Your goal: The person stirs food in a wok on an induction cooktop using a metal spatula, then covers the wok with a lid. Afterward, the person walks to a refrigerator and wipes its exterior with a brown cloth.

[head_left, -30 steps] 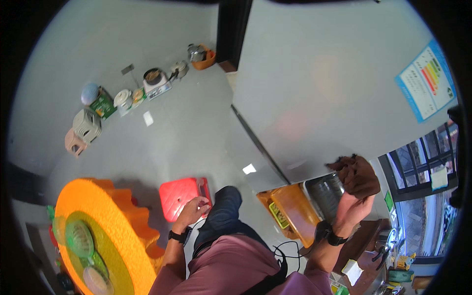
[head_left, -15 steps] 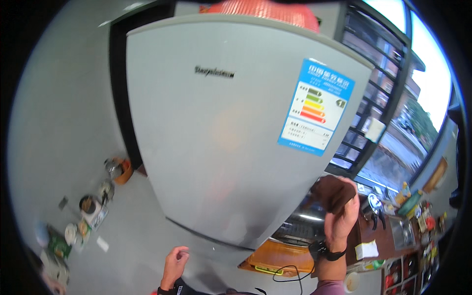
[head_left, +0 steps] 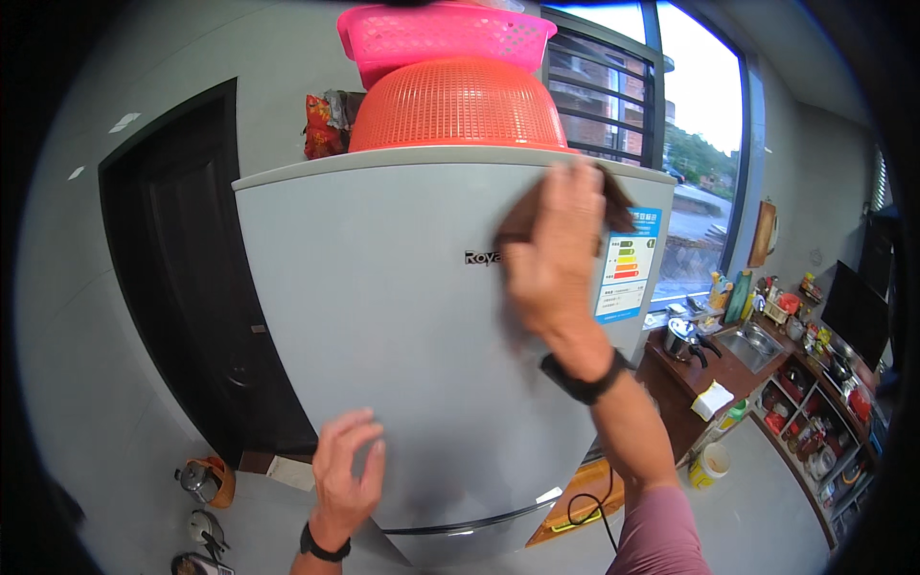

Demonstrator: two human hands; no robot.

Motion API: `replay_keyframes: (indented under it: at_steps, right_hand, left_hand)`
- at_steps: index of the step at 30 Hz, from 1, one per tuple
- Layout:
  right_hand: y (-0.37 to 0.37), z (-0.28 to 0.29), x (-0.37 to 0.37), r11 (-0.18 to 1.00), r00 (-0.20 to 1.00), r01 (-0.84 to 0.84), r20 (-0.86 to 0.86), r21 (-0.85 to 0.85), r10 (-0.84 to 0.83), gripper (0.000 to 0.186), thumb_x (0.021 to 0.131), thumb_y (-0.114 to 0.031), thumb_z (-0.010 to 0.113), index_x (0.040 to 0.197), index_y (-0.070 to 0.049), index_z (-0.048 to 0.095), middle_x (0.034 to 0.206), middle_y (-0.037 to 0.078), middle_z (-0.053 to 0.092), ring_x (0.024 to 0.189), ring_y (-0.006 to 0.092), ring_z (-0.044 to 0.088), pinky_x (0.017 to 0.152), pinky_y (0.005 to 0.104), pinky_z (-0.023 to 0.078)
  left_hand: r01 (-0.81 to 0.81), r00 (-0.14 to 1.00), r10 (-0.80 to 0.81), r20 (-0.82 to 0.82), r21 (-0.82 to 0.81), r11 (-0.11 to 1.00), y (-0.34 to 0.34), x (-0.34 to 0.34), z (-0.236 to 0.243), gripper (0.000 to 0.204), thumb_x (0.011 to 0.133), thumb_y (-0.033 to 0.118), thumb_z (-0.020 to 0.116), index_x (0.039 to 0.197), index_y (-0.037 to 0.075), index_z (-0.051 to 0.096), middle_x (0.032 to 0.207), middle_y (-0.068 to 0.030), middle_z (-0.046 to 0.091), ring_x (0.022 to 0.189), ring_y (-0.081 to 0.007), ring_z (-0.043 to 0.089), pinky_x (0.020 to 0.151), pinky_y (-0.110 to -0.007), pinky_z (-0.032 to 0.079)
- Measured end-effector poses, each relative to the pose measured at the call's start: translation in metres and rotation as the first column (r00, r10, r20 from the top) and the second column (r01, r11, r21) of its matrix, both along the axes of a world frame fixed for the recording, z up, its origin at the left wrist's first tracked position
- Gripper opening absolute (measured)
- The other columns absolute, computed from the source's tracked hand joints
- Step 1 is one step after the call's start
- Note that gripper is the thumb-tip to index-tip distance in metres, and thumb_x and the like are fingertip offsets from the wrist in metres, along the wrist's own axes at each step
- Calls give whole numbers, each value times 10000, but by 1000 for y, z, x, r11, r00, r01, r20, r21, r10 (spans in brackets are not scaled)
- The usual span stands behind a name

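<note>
A grey refrigerator [head_left: 383,316] stands straight in front of me, its upper door facing me. My right hand [head_left: 561,264] is raised to the upper right of that door, with a brown cloth [head_left: 522,218] under its palm and fingers. The cloth lies against the door and covers part of the dark lettering and the edge of a blue and white energy label [head_left: 625,278]. Lower down on the left, my left hand [head_left: 347,470] holds nothing; its fingers are loosely bent and apart, near the door's lower left side.
On top of the refrigerator sit an upturned red basket [head_left: 460,105] and a pink basket [head_left: 441,34]. A dark door [head_left: 192,297] is to the left. Pots [head_left: 199,481] rest on the floor at lower left. The right side has a counter with a sink [head_left: 749,347] and a white bucket [head_left: 709,465].
My right hand has moved up and left with the cloth, from beside the refrigerator onto its door. My left hand has risen slightly. The view has tilted up, showing more of the baskets.
</note>
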State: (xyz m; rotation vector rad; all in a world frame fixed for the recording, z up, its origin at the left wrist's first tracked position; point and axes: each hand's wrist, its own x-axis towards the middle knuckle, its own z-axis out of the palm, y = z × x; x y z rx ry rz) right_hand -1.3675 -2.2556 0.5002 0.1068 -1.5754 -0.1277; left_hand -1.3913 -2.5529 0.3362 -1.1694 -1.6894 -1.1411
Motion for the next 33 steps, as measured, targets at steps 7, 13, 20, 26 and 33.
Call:
replay_keyframes:
  at_steps: [7, 13, 20, 26, 33]
  right_hand:
    - [-89, 24, -34, 931, 952, -228, 268, 284, 151, 738, 931, -107, 597, 1592, 76, 323, 1647, 301, 355, 1528, 438, 356, 1240, 550, 340]
    - [40, 30, 21, 995, 999, 53, 11, -80, -53, 913, 892, -83, 591, 1643, 91, 102, 1639, 412, 234, 1505, 574, 305, 1239, 591, 295]
    - [129, 26, 38, 914, 971, 232, 31, -334, -235, 826, 1043, -297, 534, 1637, 117, 138, 1680, 418, 121, 1590, 544, 111, 1299, 583, 96]
    - [110, 28, 24, 941, 982, 159, -47, -298, -181, 798, 1049, -275, 527, 1636, 118, 154, 1671, 423, 157, 1588, 532, 137, 1309, 540, 106]
    - [-62, 23, -30, 987, 987, 154, -45, 53, -151, 862, 865, -172, 646, 1601, 118, 302, 1667, 355, 280, 1580, 505, 230, 1313, 537, 157]
  left_hand:
    - [-112, 976, 153, -157, 243, 964, -4, -57, 80, 457, 852, -47, 661, 1297, 14, 578, 1502, -226, 508, 1372, -385, 514, 1156, -487, 418]
    - [-81, 989, 17, 149, 432, 898, -7, -81, 94, 711, 927, 46, 623, 1594, 50, 376, 1674, -183, 342, 1538, -339, 348, 1269, -490, 261]
    - [-2, 967, -64, 245, 262, 965, 6, -77, 92, 906, 957, 167, 613, 1696, 22, 110, 1728, -217, 216, 1605, -325, 211, 1303, -455, 180]
    - [299, 907, -376, 189, 338, 892, -7, -91, 87, 902, 964, 201, 589, 1683, -41, 101, 1745, -234, 165, 1618, -325, 186, 1313, -441, 128]
    - [556, 774, -627, 92, 373, 742, -17, -106, 78, 1004, 1040, 495, 571, 1682, -44, 19, 1768, -248, 19, 1650, -350, 29, 1321, -448, 42]
